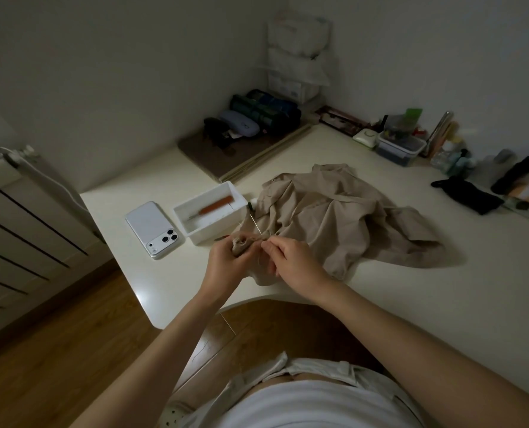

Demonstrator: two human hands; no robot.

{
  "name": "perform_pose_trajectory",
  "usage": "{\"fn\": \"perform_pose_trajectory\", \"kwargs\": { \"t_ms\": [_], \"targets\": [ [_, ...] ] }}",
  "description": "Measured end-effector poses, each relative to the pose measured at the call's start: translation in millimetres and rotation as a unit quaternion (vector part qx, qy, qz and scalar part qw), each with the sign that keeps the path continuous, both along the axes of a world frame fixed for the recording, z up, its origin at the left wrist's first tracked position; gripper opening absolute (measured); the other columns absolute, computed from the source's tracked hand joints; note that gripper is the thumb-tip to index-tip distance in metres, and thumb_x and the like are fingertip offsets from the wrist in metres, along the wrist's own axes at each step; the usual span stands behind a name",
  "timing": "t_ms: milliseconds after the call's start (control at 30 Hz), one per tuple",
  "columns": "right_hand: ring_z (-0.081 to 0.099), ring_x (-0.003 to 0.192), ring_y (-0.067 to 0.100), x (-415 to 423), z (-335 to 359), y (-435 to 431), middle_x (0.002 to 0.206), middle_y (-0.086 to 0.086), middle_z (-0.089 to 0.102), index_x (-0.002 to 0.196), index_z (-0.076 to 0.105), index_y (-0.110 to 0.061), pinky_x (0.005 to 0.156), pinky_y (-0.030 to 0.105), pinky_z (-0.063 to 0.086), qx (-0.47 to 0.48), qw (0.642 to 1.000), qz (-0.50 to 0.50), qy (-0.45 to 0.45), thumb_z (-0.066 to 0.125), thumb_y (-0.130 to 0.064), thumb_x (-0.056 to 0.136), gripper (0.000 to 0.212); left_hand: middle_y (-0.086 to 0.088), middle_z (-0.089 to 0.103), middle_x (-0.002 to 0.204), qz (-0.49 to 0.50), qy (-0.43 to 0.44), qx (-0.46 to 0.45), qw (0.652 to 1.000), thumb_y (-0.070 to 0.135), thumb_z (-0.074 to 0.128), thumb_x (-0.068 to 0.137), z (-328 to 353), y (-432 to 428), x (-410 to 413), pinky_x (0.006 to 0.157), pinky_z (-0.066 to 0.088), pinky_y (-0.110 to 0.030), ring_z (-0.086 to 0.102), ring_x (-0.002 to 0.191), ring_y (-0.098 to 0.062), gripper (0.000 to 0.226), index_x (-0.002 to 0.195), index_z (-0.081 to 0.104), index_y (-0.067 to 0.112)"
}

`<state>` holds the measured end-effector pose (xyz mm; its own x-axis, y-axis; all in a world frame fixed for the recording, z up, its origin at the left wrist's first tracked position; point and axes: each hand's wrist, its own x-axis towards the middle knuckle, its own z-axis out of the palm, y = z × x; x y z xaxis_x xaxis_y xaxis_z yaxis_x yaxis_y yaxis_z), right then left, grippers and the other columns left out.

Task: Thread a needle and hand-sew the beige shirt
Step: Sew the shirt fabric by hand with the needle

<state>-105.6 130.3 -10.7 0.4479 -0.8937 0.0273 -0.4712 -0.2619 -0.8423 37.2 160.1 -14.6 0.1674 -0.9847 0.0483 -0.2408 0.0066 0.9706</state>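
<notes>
The beige shirt (pixel 334 217) lies crumpled on the white table (pixel 411 288), one corner pulled toward the front edge. My left hand (pixel 226 264) grips a bunched fold of that corner. My right hand (pixel 291 261) pinches the cloth just to the right of it, fingertips close to the left hand. A thin needle (pixel 254 223) sticks up and to the left from the bunched fold between the hands. A pale thread hangs below the fingers, too fine to follow.
A white tray (pixel 210 220) with an orange-handled tool (pixel 218 205) stands left of the shirt, and a white phone (pixel 153 228) lies further left. Pouches, a clear box and bottles line the back and right wall. A radiator is at the far left.
</notes>
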Motion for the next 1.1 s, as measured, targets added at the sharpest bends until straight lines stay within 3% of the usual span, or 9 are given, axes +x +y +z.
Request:
{"fn": "perform_pose_trajectory", "kwargs": {
  "t_ms": [133, 267, 400, 533, 600, 700, 767, 967, 1100],
  "targets": [
    [0.052, 0.054, 0.005, -2, 1, -1, 0.054, -0.007, 0.053, 0.070, 0.052, -0.024, 0.065, 0.020, 0.045, 0.009, 1.000, 0.016, 0.006, 0.043, -0.032, 0.100, 0.032, 0.006, 0.071, 0.080, 0.000, 0.037, 0.011, 0.999, 0.012, 0.062, 0.090, 5, 1, -3, 0.065, 0.051, -0.021, 0.065, 0.078, -0.006, 0.019, 0.081, 0.071, 0.027],
    [0.050, 0.055, 0.002, -9, 0, -2, 0.057, -0.008, 0.052, 0.070, 0.051, -0.025, 0.063, 0.017, 0.042, 0.035, 0.999, 0.037, 0.018, 0.044, -0.030, 0.100, 0.031, -0.005, 0.071, 0.085, -0.015, 0.081, 0.037, 0.996, 0.017, 0.064, 0.088, 7, 2, -4, 0.068, 0.054, -0.036, 0.067, 0.083, -0.021, 0.019, 0.078, 0.074, 0.029],
    [0.055, 0.086, 0.003, -14, -2, -6, 0.093, -0.008, 0.055, 0.100, 0.055, -0.018, 0.073, 0.016, 0.044, 0.037, 0.999, 0.003, 0.004, 0.044, -0.035, 0.098, 0.020, -0.001, 0.071, 0.079, -0.031, 0.074, 0.049, 0.996, 0.019, 0.063, 0.088, 7, 2, -4, 0.068, 0.055, -0.043, 0.067, 0.079, -0.023, 0.014, 0.079, 0.072, 0.026],
    [0.053, 0.107, 0.013, -15, 6, -15, 0.119, 0.001, 0.049, 0.121, 0.057, -0.015, 0.091, 0.028, 0.050, 0.046, 0.998, -0.041, -0.028, 0.041, -0.039, 0.098, 0.037, 0.009, 0.069, 0.072, -0.079, 0.027, 0.041, 0.996, 0.013, 0.062, 0.089, 5, -1, -1, 0.062, 0.051, -0.025, 0.064, 0.071, -0.009, 0.017, 0.078, 0.069, 0.023],
    [0.055, 0.105, 0.012, -14, 10, -17, 0.117, -0.001, 0.053, 0.117, 0.062, -0.015, 0.090, 0.026, 0.050, 0.071, 0.997, -0.028, -0.023, 0.045, -0.037, 0.097, 0.034, 0.013, 0.068, 0.069, -0.104, 0.000, 0.037, 0.994, 0.010, 0.062, 0.089, 3, -2, 0, 0.059, 0.046, -0.017, 0.061, 0.064, -0.004, 0.021, 0.077, 0.069, 0.026],
    [0.058, 0.092, 0.005, -11, 14, -17, 0.099, -0.006, 0.061, 0.104, 0.067, -0.012, 0.076, 0.009, 0.047, 0.094, 0.995, -0.011, -0.043, 0.057, -0.026, 0.093, 0.020, 0.017, 0.059, 0.054, -0.122, -0.020, 0.049, 0.991, 0.010, 0.062, 0.090, -1, -3, 0, 0.051, 0.036, -0.013, 0.049, 0.048, 0.002, 0.021, 0.077, 0.066, 0.026],
    [0.060, 0.088, 0.003, -9, 16, -17, 0.091, -0.006, 0.065, 0.098, 0.068, -0.013, 0.071, 0.005, 0.046, 0.095, 0.993, -0.005, -0.065, 0.059, -0.020, 0.092, 0.013, 0.017, 0.058, 0.053, -0.122, -0.022, 0.051, 0.991, 0.010, 0.062, 0.090, -4, -4, 2, 0.050, 0.036, -0.011, 0.049, 0.047, 0.002, 0.020, 0.077, 0.066, 0.025],
    [0.066, 0.082, 0.005, -10, 24, -23, 0.083, 0.000, 0.068, 0.097, 0.066, -0.011, 0.079, 0.013, 0.052, 0.135, 0.968, -0.078, -0.197, 0.052, -0.012, 0.095, 0.014, 0.017, 0.060, 0.054, -0.109, -0.063, 0.081, 0.989, 0.011, 0.061, 0.091, -16, -3, 12, 0.049, 0.038, -0.012, 0.052, 0.048, 0.002, 0.021, 0.078, 0.068, 0.025],
    [0.063, 0.066, 0.008, -14, 27, -28, 0.070, 0.000, 0.059, 0.099, 0.063, -0.008, 0.072, 0.021, 0.056, 0.169, 0.949, -0.085, -0.252, 0.045, -0.008, 0.098, 0.018, 0.016, 0.060, 0.054, -0.082, -0.106, 0.117, 0.984, 0.013, 0.064, 0.089, -30, 0, 21, 0.053, 0.042, -0.018, 0.054, 0.054, -0.001, 0.023, 0.074, 0.067, 0.029]
  ]
}}
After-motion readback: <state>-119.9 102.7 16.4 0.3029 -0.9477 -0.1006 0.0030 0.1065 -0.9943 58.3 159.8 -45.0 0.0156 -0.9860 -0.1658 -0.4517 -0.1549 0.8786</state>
